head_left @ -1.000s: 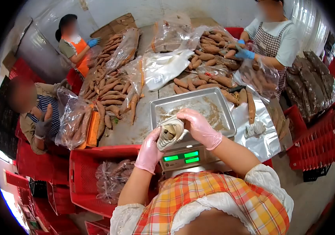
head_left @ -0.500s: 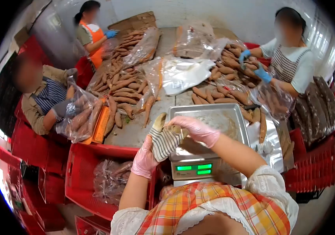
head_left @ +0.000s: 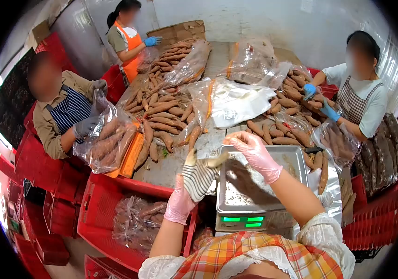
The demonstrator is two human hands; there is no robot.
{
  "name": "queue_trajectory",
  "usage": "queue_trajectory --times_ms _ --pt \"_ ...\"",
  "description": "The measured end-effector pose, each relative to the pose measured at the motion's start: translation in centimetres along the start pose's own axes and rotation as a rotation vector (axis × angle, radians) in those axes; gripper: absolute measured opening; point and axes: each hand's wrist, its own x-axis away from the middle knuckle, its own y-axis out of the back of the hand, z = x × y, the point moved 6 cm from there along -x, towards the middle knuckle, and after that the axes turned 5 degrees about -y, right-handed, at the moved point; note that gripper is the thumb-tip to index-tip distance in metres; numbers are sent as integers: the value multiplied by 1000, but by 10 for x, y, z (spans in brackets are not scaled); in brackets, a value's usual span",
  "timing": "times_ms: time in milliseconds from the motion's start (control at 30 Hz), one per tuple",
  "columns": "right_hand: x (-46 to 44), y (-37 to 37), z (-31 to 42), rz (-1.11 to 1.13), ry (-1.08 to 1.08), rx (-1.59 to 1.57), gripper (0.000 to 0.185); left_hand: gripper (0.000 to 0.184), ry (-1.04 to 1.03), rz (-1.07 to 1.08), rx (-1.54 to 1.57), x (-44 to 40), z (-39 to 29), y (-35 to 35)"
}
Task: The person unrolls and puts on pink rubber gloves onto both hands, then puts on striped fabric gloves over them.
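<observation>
My left hand [head_left: 189,186], in a thin pink glove, wears a striped work glove [head_left: 199,176] over its fingers and palm. Its thumb points up and its fingers stretch right, with nothing held. My right hand [head_left: 257,156], in a pink glove only, is just above the scale's metal tray [head_left: 241,201], near the striped glove's fingertips. Its own fingers are bent together; whether anything is pinched between them cannot be made out. Below the tray, the scale [head_left: 241,222] shows lit green digits. A red crate [head_left: 99,204] beneath my left forearm contains bagged sweet potatoes [head_left: 138,216].
Sweet potatoes [head_left: 164,111] are heaped on the table, with a stack of white plastic bags [head_left: 238,102] in the middle. A co-worker at left handles a filled bag [head_left: 110,139] beside an orange scale [head_left: 131,156]. Another at right handles sweet potatoes; a third stands at the far left.
My right hand has moved off the striped glove's palm side, up and to the right. My left hand has turned slightly, its gloved fingers now more stretched out. The view has shifted.
</observation>
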Motion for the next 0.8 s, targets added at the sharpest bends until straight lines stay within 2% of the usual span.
queue_trajectory --times_ms 67,100,133,167,200,233,300,333,367,433,500,533,567,633,667,767,800 --pt "3 -9 5 3 -2 7 30 75 -10 19 69 -2 -4 11" --pt "0 -16 -8 85 -93 24 33 72 -15 41 139 -3 -4 18" --pt "0 -25 -15 138 -62 81 39 66 28 -146 231 2 5 40" --pt "3 -36 -20 191 -32 139 45 66 21 -149 232 3 9 43" --pt "11 -47 -14 210 -66 14 36 65 35 -231 276 5 16 47" --pt "15 -50 -4 172 -142 68 24 64 51 -314 322 7 22 50" --pt "1 -40 0 116 54 19 16 62 65 -266 223 7 17 47" --pt "-1 -27 4 -8 89 -120 15 62 63 -287 267 9 13 49" --pt "-9 -14 -3 -57 7 -186 17 62 59 -307 309 10 10 52" --pt "-8 -17 -10 -12 -25 -73 28 64 46 -277 334 7 7 50" --pt "-2 -37 -21 102 -92 147 41 65 -4 -188 400 0 1 33" --pt "7 -48 -24 166 -211 161 43 67 -16 -144 465 1 3 38" --pt "5 -53 -42 251 -205 169 31 67 -12 -144 464 3 4 40" --pt "1 -45 -36 143 -88 -36 22 69 -5 -223 429 3 0 35" --pt "-6 -29 -34 73 -81 -56 16 71 -28 -190 293 -1 -6 26" --pt "-4 -23 -36 70 -224 -106 40 73 4 -281 373 9 0 43" --pt "1 -31 -36 130 -286 51 45 71 -58 -239 330 3 -6 33"
